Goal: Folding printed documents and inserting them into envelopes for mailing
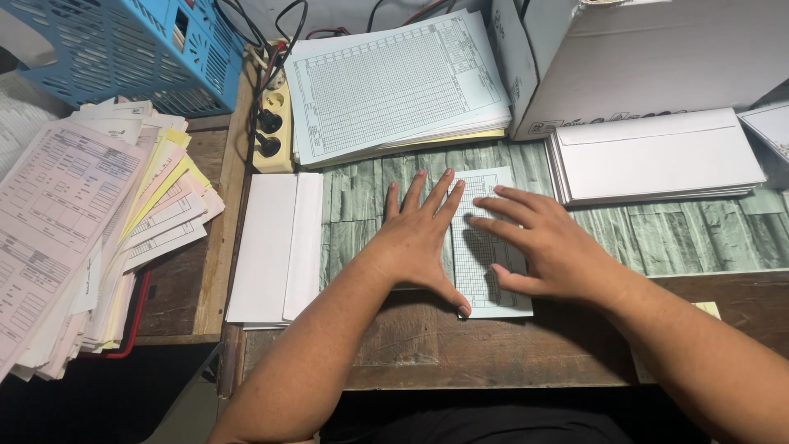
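A folded pale blue form sheet with a printed grid lies on the desk's green plank-pattern mat. My left hand lies flat with spread fingers, resting partly on the sheet's left edge, its thumb on the sheet's lower part. Over the right side of the sheet my right hand presses down, fingers pointing left across the paper. Neither hand grips anything.
A stack of blue grid forms lies behind the sheet. White envelopes are stacked at right, an open envelope at left. A cardboard box, a power strip, a blue basket and piles of pink and yellow forms surround the area.
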